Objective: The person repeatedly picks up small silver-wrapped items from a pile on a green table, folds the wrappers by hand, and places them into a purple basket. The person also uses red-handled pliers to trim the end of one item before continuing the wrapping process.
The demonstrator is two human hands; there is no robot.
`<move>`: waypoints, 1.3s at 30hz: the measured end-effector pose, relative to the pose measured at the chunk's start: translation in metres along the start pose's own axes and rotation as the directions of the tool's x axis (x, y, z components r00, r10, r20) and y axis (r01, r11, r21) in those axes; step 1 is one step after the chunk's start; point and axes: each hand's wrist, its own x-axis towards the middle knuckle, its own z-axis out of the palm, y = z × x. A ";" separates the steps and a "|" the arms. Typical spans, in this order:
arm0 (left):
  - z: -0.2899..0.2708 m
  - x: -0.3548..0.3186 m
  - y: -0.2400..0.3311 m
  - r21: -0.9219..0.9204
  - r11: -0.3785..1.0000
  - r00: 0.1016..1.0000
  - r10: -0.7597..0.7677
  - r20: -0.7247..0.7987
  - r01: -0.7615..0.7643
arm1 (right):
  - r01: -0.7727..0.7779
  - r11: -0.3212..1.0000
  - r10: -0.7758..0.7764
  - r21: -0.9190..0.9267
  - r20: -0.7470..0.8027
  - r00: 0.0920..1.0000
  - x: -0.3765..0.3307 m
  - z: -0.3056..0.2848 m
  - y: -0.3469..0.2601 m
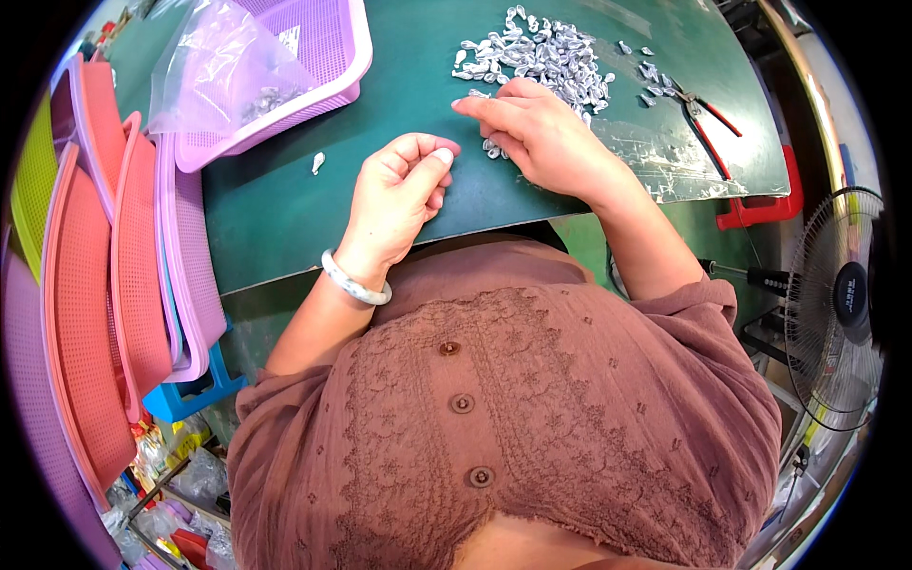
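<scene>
Over the near part of the dark green tabletop (275, 228), my left hand (404, 185) is closed, its thumb pressed against the bent index finger. Whatever may be pinched there is hidden. My right hand (546, 133) lies low at the near side of a heap of small silver teardrop-shaped pieces (546, 57). Its index finger stretches out to the left, apart from the thumb, and the other fingers are partly hidden. A few silver pieces (491, 149) show just below that hand. One lone silver piece (318, 163) lies left of my left hand.
A purple basket (353, 47) with a clear plastic bag (223, 71) stands at the table's far left. Red-handled pliers (703, 123) lie right of the heap. Stacked pink and purple baskets (142, 256) line the left side; a fan (826, 304) stands at the right.
</scene>
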 end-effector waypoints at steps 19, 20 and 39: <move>-0.001 0.000 0.002 -0.014 0.999 0.999 -0.032 -0.006 0.032 | 0.012 0.996 -0.015 -0.094 -0.032 0.999 -0.003 0.016 -0.014; -0.001 0.001 0.002 -0.017 0.999 0.999 -0.033 -0.011 0.033 | -0.015 0.999 0.013 -0.046 -0.036 0.999 -0.002 0.015 -0.016; -0.004 -0.001 0.000 -0.062 0.998 1.000 -0.022 -0.002 0.022 | -0.085 0.429 0.356 0.899 -0.081 0.931 -0.006 0.030 -0.018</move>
